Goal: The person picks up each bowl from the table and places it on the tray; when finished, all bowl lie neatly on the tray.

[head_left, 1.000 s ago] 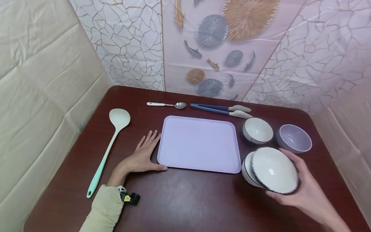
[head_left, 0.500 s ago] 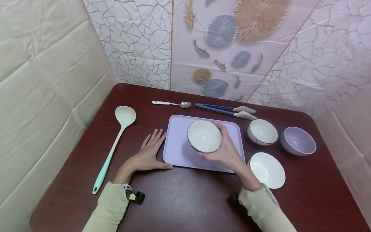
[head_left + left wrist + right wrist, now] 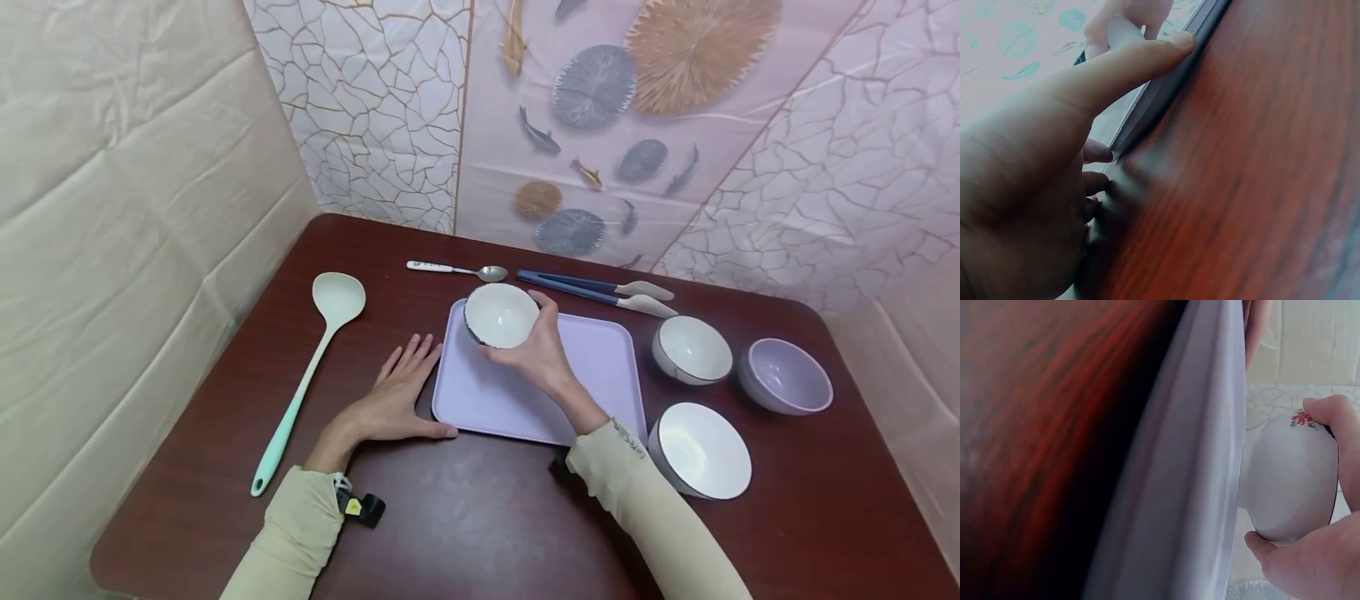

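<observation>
My right hand [image 3: 534, 348] grips a white bowl [image 3: 501, 317] with a dark rim, thumb and fingers on opposite sides of it. The bowl is over the back left part of the lilac tray [image 3: 600, 367]; in the right wrist view, the tray's rim hides whether its foot touches. A red flower marks the bowl's outer wall [image 3: 1291, 469]. My left hand [image 3: 397, 400] rests at the tray's left side, fingers straight and spread, the thumb by the front left corner. In the left wrist view, the thumb [image 3: 1141, 65] lies along the tray's edge.
Right of the tray stand a larger white bowl [image 3: 705, 450], a smaller white bowl [image 3: 692, 350] and a purple bowl [image 3: 787, 375]. Behind it lie a spoon [image 3: 457, 270] and blue-handled tongs [image 3: 592, 288]. A ladle [image 3: 311, 367] with a mint handle lies at left.
My right hand has carried the white bowl leftward from above the larger white bowl to the tray's back left part. My left hand keeps its place beside the tray; the head view has shifted slightly.
</observation>
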The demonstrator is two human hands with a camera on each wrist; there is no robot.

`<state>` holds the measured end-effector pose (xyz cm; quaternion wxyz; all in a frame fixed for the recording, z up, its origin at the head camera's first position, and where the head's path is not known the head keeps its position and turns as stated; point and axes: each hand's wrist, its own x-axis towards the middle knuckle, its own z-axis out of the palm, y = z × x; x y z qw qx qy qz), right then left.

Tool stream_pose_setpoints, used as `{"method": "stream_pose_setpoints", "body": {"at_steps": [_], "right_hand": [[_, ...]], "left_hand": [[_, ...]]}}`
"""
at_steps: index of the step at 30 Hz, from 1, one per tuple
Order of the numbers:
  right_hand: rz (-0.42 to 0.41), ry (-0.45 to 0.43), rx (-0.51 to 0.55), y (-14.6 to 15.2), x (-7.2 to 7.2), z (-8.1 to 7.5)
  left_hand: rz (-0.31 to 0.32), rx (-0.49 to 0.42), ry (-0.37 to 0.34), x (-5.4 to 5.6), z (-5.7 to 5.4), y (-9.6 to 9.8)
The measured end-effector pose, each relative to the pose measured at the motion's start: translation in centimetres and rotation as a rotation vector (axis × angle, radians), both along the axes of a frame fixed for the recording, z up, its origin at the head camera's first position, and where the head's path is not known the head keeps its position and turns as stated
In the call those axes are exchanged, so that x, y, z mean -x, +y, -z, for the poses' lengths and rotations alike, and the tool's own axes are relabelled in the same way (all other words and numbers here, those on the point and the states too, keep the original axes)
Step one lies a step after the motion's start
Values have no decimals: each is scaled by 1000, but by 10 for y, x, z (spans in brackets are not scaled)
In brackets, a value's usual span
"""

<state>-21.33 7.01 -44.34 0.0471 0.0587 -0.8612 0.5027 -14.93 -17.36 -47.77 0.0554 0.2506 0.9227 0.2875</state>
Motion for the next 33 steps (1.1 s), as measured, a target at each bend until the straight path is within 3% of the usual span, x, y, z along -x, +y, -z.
{"method": "stream_pose_setpoints", "body": {"at_steps": [8, 18, 23, 29, 33], "right_hand": [[28, 4, -25, 1, 5, 11], [15, 2, -20, 0, 8, 13], [-23, 56, -34, -1, 9, 12], [-38, 88, -72, 6, 4, 5], [-52, 58, -127, 21, -11, -12]], "left_hand": [[16, 14, 11, 0, 1, 2], [12, 14, 9, 0, 1, 2], [4, 0, 2, 0, 1, 1], [4, -5, -5, 0, 0, 3], [-4, -12, 3, -3, 1, 3]]}}
